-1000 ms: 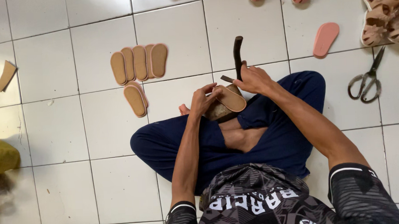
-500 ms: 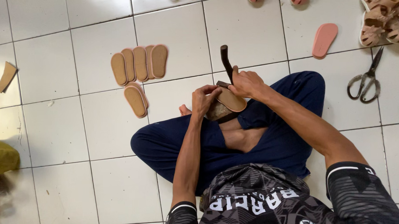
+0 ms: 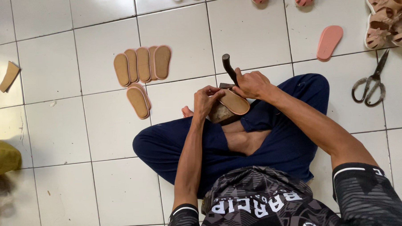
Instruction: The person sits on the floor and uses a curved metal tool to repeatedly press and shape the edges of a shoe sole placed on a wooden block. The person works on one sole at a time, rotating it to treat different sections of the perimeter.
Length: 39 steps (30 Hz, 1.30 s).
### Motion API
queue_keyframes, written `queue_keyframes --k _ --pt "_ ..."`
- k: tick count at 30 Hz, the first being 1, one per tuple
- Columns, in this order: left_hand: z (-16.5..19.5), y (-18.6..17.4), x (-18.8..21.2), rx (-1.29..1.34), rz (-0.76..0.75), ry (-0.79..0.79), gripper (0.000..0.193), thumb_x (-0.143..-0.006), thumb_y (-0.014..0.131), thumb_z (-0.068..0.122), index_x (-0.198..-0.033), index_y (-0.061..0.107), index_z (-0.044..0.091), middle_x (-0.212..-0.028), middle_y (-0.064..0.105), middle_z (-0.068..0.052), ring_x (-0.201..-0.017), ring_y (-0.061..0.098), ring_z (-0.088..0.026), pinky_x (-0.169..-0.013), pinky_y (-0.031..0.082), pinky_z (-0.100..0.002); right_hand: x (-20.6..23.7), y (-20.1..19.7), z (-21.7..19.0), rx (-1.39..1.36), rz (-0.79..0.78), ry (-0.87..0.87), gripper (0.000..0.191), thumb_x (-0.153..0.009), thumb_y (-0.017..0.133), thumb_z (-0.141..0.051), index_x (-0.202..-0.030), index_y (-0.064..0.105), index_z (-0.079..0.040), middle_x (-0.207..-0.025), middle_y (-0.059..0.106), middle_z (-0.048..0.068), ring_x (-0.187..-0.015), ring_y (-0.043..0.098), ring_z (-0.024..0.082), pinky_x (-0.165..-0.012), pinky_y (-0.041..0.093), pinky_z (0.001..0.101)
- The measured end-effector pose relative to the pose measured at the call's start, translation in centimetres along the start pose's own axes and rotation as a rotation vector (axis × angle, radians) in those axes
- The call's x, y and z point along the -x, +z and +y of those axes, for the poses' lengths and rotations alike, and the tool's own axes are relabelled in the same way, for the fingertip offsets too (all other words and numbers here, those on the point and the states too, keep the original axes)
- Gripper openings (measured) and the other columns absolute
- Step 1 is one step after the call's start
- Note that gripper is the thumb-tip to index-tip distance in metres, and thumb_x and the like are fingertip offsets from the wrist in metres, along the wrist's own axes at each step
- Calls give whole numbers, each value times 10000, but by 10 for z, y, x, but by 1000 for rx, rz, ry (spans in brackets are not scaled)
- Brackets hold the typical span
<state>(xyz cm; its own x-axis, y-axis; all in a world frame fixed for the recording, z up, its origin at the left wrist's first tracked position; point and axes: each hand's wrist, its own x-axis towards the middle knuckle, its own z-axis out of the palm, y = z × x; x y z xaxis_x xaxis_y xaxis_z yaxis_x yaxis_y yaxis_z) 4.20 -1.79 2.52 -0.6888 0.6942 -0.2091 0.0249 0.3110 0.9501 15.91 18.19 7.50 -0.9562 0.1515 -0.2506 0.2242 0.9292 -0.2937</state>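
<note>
The tan sole lies on a dark block in the seated person's lap, above the crossed legs on the tiled floor. The left hand pinches the sole's near end, its fingers curled over the edge. The right hand has its fingers wrapped tight around a dark hammer, whose handle points up and away. A row of tan soles lies on the floor to the left, scissors to the right.

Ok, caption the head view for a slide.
Seated person's left hand steadies a tan sole; right hand grips a dark hammer.
</note>
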Motion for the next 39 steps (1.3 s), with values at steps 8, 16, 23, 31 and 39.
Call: queue_keyframes --k 8,16,23,31,39 --pt "-10 -3 -5 -3 -43 81 338 -823 859 239 -1009 772 -30 -890 801 -137 -802 764 -152 -701 619 -271 -13 -14 11 75 -46 -90 717 -925 628 -378 -1384 412 128 -625 671 189 -589 673 409 -567 546 506" --pt "8 -7 -1 -70 -165 -28 531 -862 806 314 -1249 658 -17 -1029 771 -175 -879 777 -210 -731 635 -298 4 -12 -1 -183 -46 207 782 -922 626 -369 -1374 387 223 -747 703 239 -700 711 425 -630 577 504" --pt "7 1 3 -82 -19 16 358 -867 807 306 -1087 792 23 -948 808 -143 -807 788 -175 -737 616 -281 -5 -12 -13 -126 -74 192 836 -898 641 -377 -1421 356 210 -820 705 288 -766 709 450 -670 585 509" --pt "5 4 4 -75 57 10 356 -821 847 290 -1028 799 4 -885 805 -126 -753 779 -160 -698 611 -264 -10 -26 -10 -63 -159 107 823 -872 663 -363 -1386 366 208 -739 705 255 -737 709 440 -676 579 500" --pt "2 2 0 -79 3 48 321 -814 851 252 -993 800 -10 -864 806 -125 -740 775 -161 -686 614 -273 -12 -31 2 67 -124 -56 688 -902 648 -376 -1337 414 102 -636 668 200 -639 681 437 -608 543 516"
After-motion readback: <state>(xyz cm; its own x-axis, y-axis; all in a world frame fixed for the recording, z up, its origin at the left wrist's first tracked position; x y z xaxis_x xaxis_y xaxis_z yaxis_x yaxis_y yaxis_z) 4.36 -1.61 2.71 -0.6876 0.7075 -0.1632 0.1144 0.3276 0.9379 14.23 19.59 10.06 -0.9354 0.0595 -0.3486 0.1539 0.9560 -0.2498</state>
